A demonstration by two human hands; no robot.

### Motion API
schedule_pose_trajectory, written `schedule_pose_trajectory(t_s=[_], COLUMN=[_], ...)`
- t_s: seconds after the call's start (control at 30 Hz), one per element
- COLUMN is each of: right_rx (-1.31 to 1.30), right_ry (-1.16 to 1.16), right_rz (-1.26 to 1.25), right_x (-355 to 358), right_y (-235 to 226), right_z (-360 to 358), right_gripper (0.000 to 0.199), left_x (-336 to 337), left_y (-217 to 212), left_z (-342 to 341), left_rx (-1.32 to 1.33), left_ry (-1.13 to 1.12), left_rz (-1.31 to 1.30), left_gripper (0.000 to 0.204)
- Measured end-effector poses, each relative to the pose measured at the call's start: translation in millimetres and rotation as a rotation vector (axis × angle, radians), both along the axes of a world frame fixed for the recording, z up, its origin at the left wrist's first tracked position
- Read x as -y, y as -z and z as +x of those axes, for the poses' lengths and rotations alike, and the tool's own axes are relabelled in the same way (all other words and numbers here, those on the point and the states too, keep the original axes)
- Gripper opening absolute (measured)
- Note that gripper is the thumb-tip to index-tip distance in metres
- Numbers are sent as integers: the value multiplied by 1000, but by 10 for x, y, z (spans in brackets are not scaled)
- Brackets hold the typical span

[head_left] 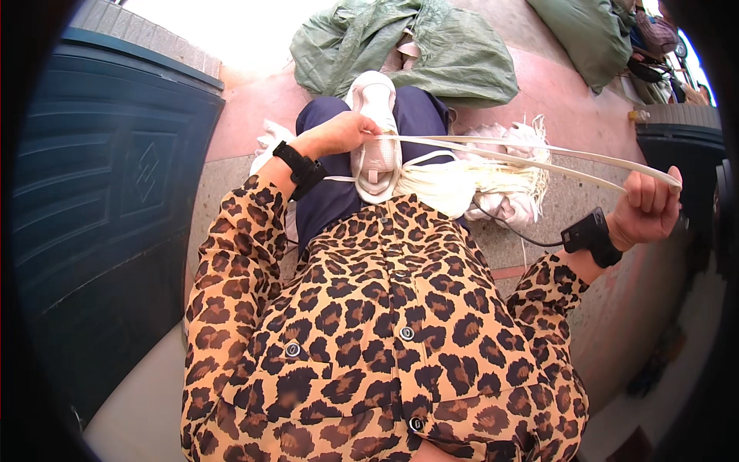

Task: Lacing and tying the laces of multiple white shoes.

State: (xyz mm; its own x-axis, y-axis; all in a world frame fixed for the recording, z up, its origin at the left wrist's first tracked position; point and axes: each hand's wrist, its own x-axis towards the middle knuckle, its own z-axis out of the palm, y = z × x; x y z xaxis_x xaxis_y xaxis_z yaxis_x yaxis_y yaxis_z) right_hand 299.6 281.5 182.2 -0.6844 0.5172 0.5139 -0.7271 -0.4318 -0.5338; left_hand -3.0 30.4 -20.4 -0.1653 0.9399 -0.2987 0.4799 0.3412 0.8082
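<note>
A pale pink and white sneaker (pixel 376 146) rests between my knees, its toe pointing away from me. My left hand (pixel 339 132) is closed in a pinch at the sneaker's left upper edge, by the lacing. From there a flat white shoelace (pixel 508 146) stretches far to the right in two strands. Out at the right, my right hand (pixel 650 204) is closed around the far part of that lace, with a loop showing over the fingers. A bundle of cream-coloured laces (pixel 439 185) lies across my right thigh.
More white shoes and laces (pixel 508 204) lie on the floor to my right. A large green woven sack (pixel 404 54) sits ahead, another green sack (pixel 589 35) at far right. A dark blue panelled door (pixel 115 177) stands left. A black cable (pixel 516 229) runs to my right wrist device.
</note>
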Motion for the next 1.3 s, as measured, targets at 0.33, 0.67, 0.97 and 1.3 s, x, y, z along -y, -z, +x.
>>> schedule_pose_trajectory(t_s=[0.33,0.67,0.97,1.3], right_rx=[783,1282,1161,1290], right_ry=[404,46,210,235], right_rz=[47,803,1294,1168], right_x=[9,1073,1299,1305], right_y=[560,2152,2102,1990], right_z=[-518,-1394,-1180,-1232], right_gripper=[34,28,23,20], left_x=[230,1705,475,163], left_y=[-561,-1314,-89,-53], left_z=[-248,-1682,-71,515], left_rx=[371,841,119,-781], left_ry=[-94,-1109,-574,-168], left_rz=[114,929,111,-39], left_gripper=[21,13,23,15])
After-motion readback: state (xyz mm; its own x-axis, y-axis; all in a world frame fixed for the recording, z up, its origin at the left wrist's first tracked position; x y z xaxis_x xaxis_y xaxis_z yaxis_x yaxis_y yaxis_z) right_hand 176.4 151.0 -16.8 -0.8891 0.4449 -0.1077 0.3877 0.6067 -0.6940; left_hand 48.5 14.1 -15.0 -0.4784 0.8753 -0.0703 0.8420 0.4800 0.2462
